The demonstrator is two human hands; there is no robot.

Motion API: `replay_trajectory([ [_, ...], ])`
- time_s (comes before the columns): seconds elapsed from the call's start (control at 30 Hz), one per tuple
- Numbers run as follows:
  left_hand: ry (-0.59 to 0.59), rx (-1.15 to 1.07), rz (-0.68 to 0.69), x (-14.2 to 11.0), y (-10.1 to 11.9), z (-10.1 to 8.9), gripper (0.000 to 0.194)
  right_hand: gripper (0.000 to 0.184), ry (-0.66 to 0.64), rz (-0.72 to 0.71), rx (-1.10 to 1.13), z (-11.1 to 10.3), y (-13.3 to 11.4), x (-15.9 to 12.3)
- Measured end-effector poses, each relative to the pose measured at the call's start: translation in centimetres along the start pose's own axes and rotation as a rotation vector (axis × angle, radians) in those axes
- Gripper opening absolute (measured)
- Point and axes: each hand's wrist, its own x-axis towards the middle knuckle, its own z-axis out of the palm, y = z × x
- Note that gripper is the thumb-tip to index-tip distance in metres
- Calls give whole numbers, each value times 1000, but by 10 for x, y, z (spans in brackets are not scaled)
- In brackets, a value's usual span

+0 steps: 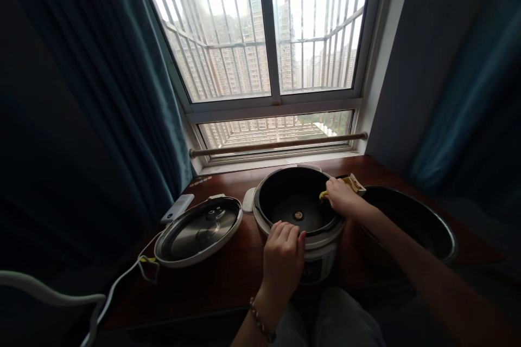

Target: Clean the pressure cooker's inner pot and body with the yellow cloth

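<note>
An electric cooker (321,241) stands without its lid, its dark inside and a small round part at the bottom in view. My left hand (283,252) rests at the near rim, fingers bent over it and gripping the edge. At the right side of the rim, my right hand (342,196) is closed on a yellow cloth (323,194), pressed against the inner wall; part of the cloth pokes out beyond the fingers. To the left lies the round lid (198,262), inner side up. On the right sits a dark inner pot (450,252), partly behind my right forearm.
Everything stands on a reddish-brown wooden table (228,287). A white box-like device (179,207) lies behind the lid, and a white cable (116,284) runs along the left. Behind the table are a barred window (277,98) and a horizontal rail (280,145).
</note>
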Motion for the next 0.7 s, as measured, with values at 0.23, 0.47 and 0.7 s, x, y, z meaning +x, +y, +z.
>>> replay_trajectory([
  [0.23, 39, -45, -8, -2, -1, 3, 18, 32, 4, 23, -46, 8, -3, 71],
  [0.47, 175, -46, 45, -5, -7, 14, 14, 33, -35, -125, -52, 16, -29, 133],
  [0.7, 178, -43, 54, -5, -7, 14, 15, 38, -20, -236, -76, 7, -13, 135],
])
